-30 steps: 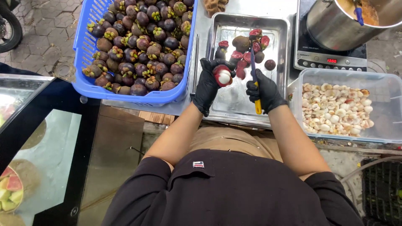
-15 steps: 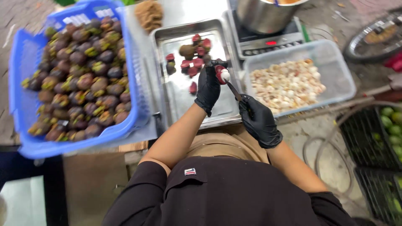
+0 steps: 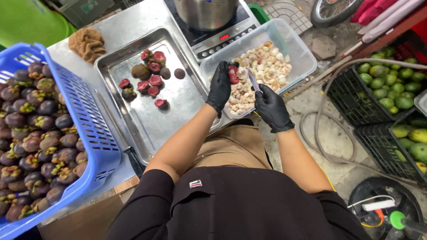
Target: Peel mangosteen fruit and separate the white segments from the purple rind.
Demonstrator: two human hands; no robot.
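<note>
Both my hands wear black gloves. My left hand (image 3: 221, 86) grips an opened mangosteen shell (image 3: 233, 74), red inside, over the clear plastic tub (image 3: 293, 49) of white fruit segments. My right hand (image 3: 270, 106) is closed on a small knife (image 3: 254, 82), its blade pointing up toward the shell. The knife handle is hidden in the glove. To the left lies a steel tray (image 3: 147, 122) with purple rind pieces (image 3: 149, 75) at its far end.
A blue basket (image 3: 89, 129) of whole mangosteens fills the left side. A steel pot (image 3: 205, 12) stands on an induction cooker (image 3: 222, 38) at the back. Black crates of green fruit (image 3: 387, 86) and a hose (image 3: 329, 129) are on the ground at right. A brown cloth (image 3: 87, 43) lies by the tray.
Both hands moved from above the steel tray to above the plastic tub. The white flesh seen in the shell earlier no longer shows. The camera view swung right.
</note>
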